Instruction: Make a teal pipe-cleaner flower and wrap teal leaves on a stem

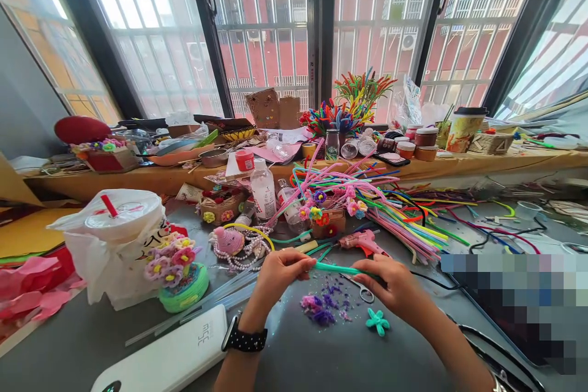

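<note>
Between my two hands stretches a short green pipe cleaner bundle point(337, 267), held level above the grey table. My left hand point(285, 271), with a dark dotted watch strap on the wrist, pinches its left end. Fingers of my right hand point(384, 282) close on the other end. Below lies a small green pipe cleaner flower point(377, 322). Pink and purple fuzz clippings point(319, 309) are scattered beside it. A pair of scissors point(365, 294) rests close to my right hand, its blades partly hidden.
A pink glue gun point(365, 242) and a pile of loose pipe cleaners point(404, 236) lie behind my hands. At left are a flower pot craft point(184, 288), a bagged cup point(119, 220) and a white power bank point(169, 352). A blurred-out dark tablet-like slab point(496, 318) sits at right.
</note>
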Tool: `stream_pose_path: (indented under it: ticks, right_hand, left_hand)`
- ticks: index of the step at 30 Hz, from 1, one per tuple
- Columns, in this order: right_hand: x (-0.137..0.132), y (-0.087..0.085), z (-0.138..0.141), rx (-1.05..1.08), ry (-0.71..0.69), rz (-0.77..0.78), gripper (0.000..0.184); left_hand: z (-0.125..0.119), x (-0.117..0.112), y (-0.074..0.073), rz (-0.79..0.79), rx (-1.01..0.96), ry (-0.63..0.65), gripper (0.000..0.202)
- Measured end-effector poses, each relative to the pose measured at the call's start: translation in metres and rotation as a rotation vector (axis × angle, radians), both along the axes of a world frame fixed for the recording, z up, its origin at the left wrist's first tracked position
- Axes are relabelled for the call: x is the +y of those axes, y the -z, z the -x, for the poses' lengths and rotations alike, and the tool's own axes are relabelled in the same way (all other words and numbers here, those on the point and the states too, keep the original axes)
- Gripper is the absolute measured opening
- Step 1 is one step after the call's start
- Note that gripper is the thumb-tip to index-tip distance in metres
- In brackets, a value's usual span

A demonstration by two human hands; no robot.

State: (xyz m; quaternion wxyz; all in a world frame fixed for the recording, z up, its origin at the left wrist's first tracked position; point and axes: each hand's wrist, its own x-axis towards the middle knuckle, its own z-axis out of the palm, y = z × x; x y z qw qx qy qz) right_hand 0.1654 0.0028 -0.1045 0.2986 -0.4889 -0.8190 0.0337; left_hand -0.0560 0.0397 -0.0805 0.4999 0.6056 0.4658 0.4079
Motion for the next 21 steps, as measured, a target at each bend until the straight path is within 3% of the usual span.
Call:
stream_pose_path:
  ticks: [7, 10, 13, 15, 17, 21]
  right_hand:
    - [0.002, 0.001, -0.003, -0.002, -0.038, 0.04, 0.035]
    - [0.003, 0.0, -0.002, -0.018, -0.024, 0.05, 0.036]
    - [0.003, 0.002, 0.001, -0.063, 0.017, 0.035, 0.034]
    - [0.003, 0.003, 0.004, -0.101, 0.023, 0.023, 0.032]
    - [0.003, 0.004, 0.008, -0.133, 0.011, 0.009, 0.029]
    - [0.001, 0.007, 0.014, -0.143, -0.018, -0.033, 0.026]
  left_hand:
    - [0.005, -0.002, 0.0, 0.084, -0.054, 0.121, 0.024]
    - [0.007, 0.001, 0.002, 0.048, 0.032, 0.095, 0.024]
    - [0.004, 0.003, 0.004, -0.255, 0.161, -0.096, 0.019]
    - [-0.001, 0.001, 0.005, -0.486, 0.227, -0.117, 0.017]
    - [-0.009, -0.003, 0.006, -0.581, 0.272, 0.031, 0.02]
    - [-0.023, -0.011, 0.011, -0.626, 0.442, 0.293, 0.024]
